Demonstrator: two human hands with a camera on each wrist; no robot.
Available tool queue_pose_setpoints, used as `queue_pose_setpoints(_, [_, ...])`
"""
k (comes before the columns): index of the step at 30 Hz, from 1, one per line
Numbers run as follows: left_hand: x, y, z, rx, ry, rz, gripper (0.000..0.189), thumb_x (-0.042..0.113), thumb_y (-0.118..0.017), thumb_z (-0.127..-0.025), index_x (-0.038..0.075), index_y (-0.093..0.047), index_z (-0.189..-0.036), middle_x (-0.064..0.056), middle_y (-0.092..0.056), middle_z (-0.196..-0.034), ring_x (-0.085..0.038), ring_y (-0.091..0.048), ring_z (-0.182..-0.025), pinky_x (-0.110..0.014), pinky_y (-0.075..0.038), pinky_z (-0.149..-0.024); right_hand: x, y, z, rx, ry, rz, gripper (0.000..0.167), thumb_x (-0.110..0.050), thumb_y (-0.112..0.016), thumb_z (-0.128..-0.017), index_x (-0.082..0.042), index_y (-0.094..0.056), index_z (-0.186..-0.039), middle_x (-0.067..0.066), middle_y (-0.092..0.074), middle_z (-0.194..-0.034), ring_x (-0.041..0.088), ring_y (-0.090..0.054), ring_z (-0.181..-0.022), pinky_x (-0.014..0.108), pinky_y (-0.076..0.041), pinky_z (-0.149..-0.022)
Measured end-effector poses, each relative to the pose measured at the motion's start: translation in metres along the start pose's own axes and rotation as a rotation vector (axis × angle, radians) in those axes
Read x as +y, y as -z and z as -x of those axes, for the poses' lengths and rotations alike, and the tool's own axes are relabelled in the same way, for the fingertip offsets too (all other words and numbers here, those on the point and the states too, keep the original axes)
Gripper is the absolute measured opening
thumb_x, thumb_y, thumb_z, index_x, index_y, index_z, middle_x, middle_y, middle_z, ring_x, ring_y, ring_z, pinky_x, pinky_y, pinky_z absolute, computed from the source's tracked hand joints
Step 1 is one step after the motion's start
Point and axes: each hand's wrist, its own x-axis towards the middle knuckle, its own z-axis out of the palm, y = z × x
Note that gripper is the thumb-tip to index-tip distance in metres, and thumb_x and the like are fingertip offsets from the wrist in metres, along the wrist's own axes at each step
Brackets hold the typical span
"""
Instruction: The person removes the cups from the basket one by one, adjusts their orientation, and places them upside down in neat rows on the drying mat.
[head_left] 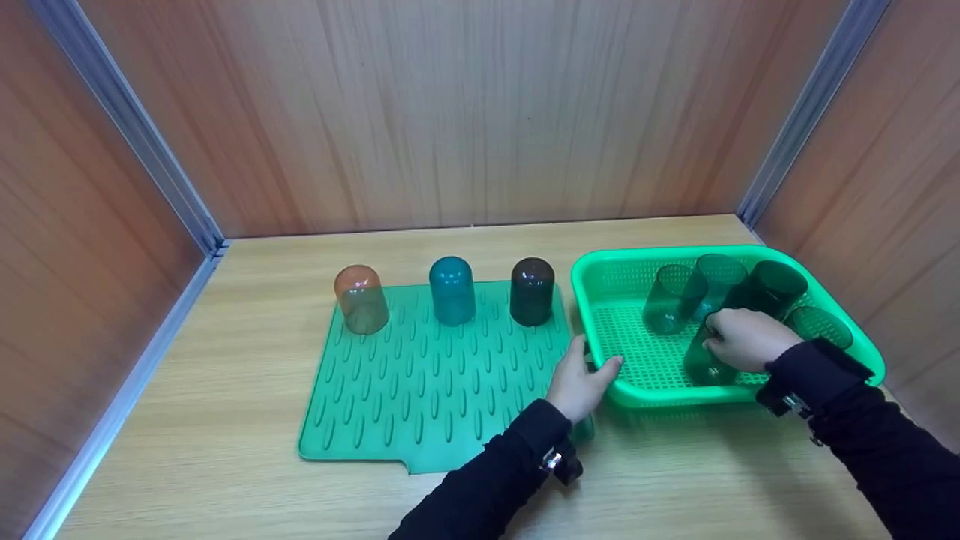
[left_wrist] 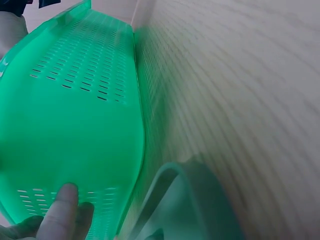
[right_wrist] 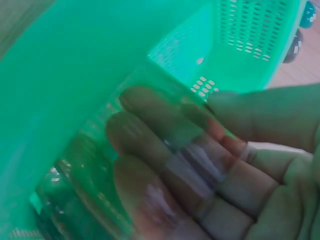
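The left grip (head_left: 585,381), thumb and fingers spread apart, touches the near-left corner of the basket (head_left: 675,397). The right grip (head_left: 752,341) reaches inside its near rim, clamped on a transparent cup (head_left: 706,366). Left of the basket stand three upturned cups (head_left: 451,292).

No lettering I can read on my feeds, head or either wrist; no label, brand, number or sign legible to me in any view.
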Motion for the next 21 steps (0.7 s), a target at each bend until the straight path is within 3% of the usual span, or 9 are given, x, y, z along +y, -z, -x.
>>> queue_pose_setpoints(4, [0.0, 0.0, 0.0, 0.0, -0.003, -0.005, 0.052, 0.034, -0.061, -0.097, 0.01, -0.043, -0.14, -0.006, -0.062, -0.122, -0.013, -0.06, -0.106, -0.031, -0.049, -0.089, -0.006, 0.002, 0.001, 0.03, 0.026, -0.034, 0.017, -0.011, -0.054, -0.097, -0.006, -0.058, -0.081, -0.001, -0.05, -0.067, 0.013, -0.045, -0.06, 0.03, -0.036, -0.061])
queue_pose_setpoints(9, [-0.001, -0.002, 0.002, 0.008, -0.013, -0.018, 0.057, 0.037, -0.059, -0.098, 0.008, -0.04, -0.143, -0.009, -0.058, -0.133, -0.02, -0.055, -0.124, -0.035, -0.047, -0.099, -0.019, 0.004, 0.004, 0.077, 0.044, -0.14, 0.017, -0.012, -0.053, -0.099, 0.002, -0.063, -0.1, 0.002, -0.063, -0.075, 0.011, -0.055, -0.065, 0.028, -0.039, -0.059])
queue_pose_setpoints(17, [-0.001, -0.004, 0.002, 0.034, -0.016, -0.008, 0.054, 0.038, -0.058, -0.098, 0.007, -0.044, -0.14, -0.01, -0.059, -0.133, -0.021, -0.053, -0.128, -0.04, -0.045, -0.105, -0.046, 0.003, 0.007, 0.276, 0.064, -0.332, 0.02, -0.017, -0.051, -0.103, 0.0, -0.06, -0.103, 0.008, -0.069, -0.086, 0.009, -0.057, -0.069, 0.025, -0.041, -0.057])
queue_pose_setpoints(21, [-0.003, -0.004, 0.004, 0.04, -0.005, 0.052, 0.055, 0.039, -0.058, -0.098, 0.007, -0.044, -0.14, -0.014, -0.053, -0.141, -0.027, -0.049, -0.133, -0.042, -0.044, -0.107, -0.063, -0.002, 0.006, 0.333, 0.085, -0.511, 0.022, -0.017, -0.048, -0.104, 0.002, -0.057, -0.108, 0.01, -0.07, -0.092, 0.014, -0.068, -0.082, 0.019, -0.049, -0.069])
